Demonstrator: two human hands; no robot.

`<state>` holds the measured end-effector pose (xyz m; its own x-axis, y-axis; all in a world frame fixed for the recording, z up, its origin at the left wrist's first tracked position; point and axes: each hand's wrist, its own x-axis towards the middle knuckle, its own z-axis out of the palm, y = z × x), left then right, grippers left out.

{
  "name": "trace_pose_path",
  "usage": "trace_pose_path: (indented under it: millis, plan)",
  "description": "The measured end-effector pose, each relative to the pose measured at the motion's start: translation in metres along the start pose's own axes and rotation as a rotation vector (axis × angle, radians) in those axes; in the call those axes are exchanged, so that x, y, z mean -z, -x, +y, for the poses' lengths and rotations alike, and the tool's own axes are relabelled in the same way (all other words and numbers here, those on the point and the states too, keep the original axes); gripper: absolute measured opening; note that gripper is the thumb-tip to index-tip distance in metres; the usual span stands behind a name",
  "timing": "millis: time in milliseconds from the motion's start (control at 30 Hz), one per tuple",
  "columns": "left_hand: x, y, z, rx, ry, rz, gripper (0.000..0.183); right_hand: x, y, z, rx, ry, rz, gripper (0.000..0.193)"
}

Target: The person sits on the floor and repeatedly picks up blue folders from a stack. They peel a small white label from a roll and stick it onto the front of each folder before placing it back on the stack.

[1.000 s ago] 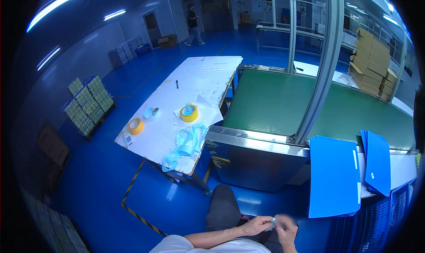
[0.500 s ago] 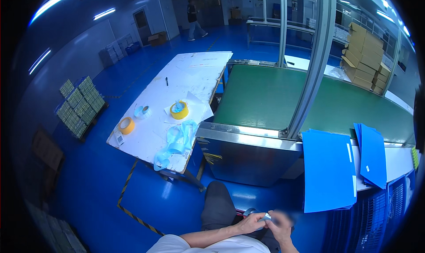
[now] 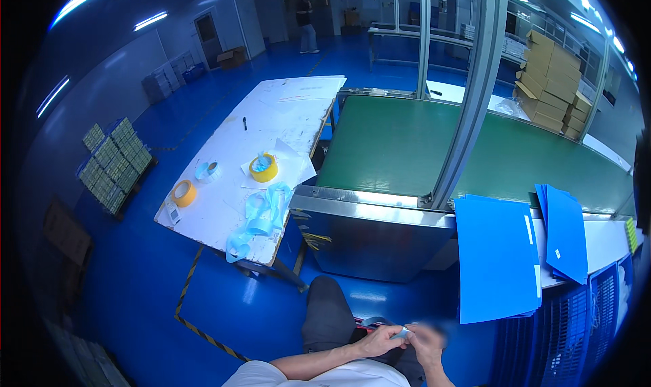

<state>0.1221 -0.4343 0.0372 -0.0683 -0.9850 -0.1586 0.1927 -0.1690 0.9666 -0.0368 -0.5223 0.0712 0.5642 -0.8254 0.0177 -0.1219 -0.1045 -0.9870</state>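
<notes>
My left hand [image 3: 380,341] and my right hand [image 3: 427,346] meet in front of my body at the lower middle. Between their closed fingertips is a small pale blue strip [image 3: 403,333], mostly covered by the fingers. A greyish-blue band [image 3: 373,320] shows just beyond my left hand; whether it belongs to the same strip I cannot tell. The outer side of my right hand is blurred. My left forearm lies across my white shirt, above a dark trouser leg [image 3: 324,312].
A white table [image 3: 224,143] bears a yellow tape roll [image 3: 264,168], an orange tape roll [image 3: 184,193], a label roll [image 3: 207,172] and curled blue ribbon [image 3: 258,214]. Right of it runs a green conveyor [image 3: 393,146] with a metal post. Blue sheets [image 3: 497,258] overhang its near edge.
The view has shifted slightly, so the surroundings sit a little further left. My hands stay together on the strip, and less of it shows. The distant person has stopped striding and stands upright.
</notes>
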Motion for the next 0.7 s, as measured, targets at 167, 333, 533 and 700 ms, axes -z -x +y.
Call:
trace_pose_path:
  millis: [167,333,533,700]
  plan:
    - [-0.001,0.001,0.000,-0.015,0.026,0.029,0.024,-0.001,0.001,-0.006,-0.109,-0.135,0.007,0.016]
    - [0.004,0.004,0.005,0.049,-0.012,-0.003,0.024,-0.002,0.000,-0.006,-0.002,-0.023,-0.016,0.015]
    - [0.004,0.007,0.008,0.028,-0.029,0.029,0.022,-0.003,0.000,-0.014,-0.130,-0.203,0.017,0.013]
    - [0.001,0.008,0.002,-0.005,0.092,0.019,0.023,0.001,-0.002,-0.025,-0.098,-0.189,0.055,0.011]
